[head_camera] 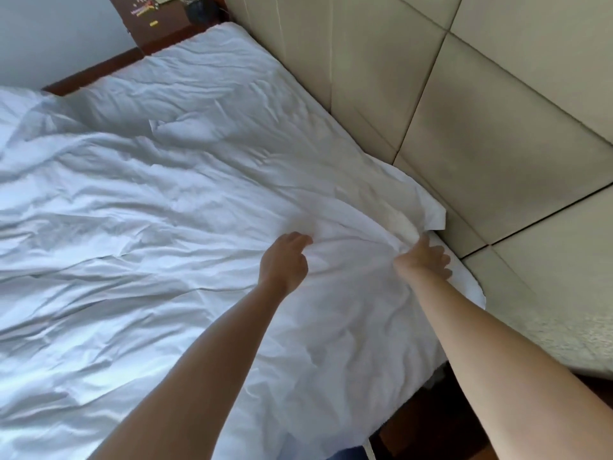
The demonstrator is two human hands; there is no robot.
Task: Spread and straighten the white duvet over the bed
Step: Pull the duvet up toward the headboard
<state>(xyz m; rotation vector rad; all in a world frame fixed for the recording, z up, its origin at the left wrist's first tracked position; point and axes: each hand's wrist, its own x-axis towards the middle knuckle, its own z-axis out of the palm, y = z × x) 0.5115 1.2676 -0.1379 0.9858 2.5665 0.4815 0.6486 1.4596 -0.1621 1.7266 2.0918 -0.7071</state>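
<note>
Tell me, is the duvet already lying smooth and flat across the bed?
No, the duvet is wrinkled all over, and both hands bunch it near the headboard.

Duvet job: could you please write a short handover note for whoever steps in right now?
Left hand: grips a bunch of the duvet near the headboard.
Right hand: grips the duvet's edge beside the headboard, just below its loose corner.
Duvet: covers most of the bed, heavily creased; the corner by the headboard is bunched and folded. A pillow lies at the far end.
Done: duvet roughly spread over the bed.
Left: pull the near corner flat and square, then smooth the wrinkles across the middle.
</note>
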